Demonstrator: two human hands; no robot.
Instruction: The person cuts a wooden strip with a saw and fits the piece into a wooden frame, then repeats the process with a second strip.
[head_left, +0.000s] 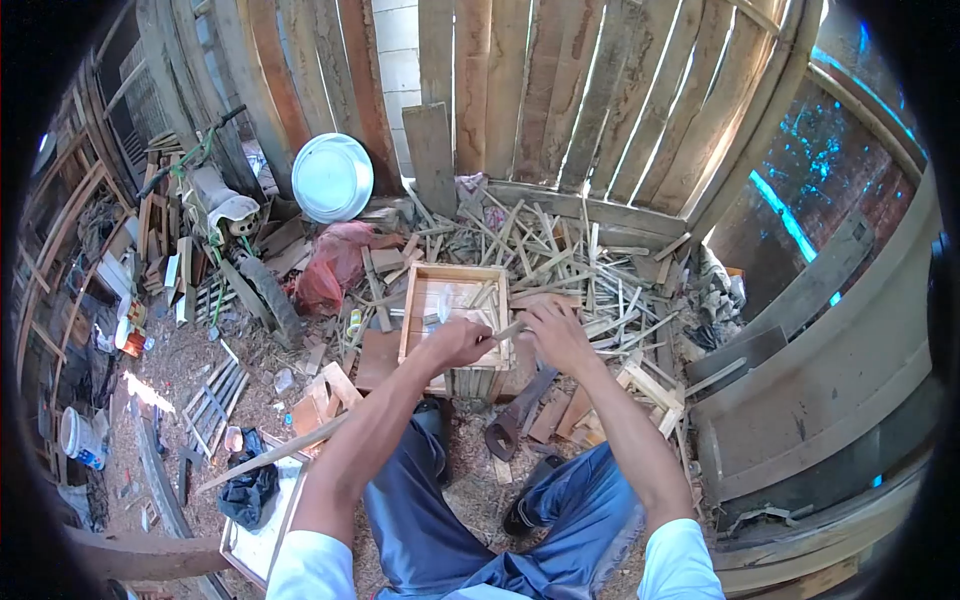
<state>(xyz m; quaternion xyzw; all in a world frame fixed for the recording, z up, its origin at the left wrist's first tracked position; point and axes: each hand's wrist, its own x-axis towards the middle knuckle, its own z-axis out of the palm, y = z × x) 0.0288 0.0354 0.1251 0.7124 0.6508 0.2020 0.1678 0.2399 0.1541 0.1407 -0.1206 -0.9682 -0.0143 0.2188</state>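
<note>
A long thin wooden stick (270, 456) slants up from the lower left, passes behind my left forearm and seems to continue to the short length between my hands. My left hand (462, 343) is closed around it, above the front of a shallow wooden box (408, 325). My right hand (555, 332) grips the far end, its fingers bent over the wood. Small pieces of wood lie inside the box, partly hidden by my left hand. Below my right hand, a handsaw (503, 434) rests with its handle toward me and its blade pointing up toward the box.
Many thin wood strips (620, 300) are heaped behind and right of the box. A plank fence (540, 90) stands beyond, with a pale round basin (333, 178) against it. A red plastic bag (325, 270), a slatted frame (214, 402) and a white bucket (82, 436) lie left.
</note>
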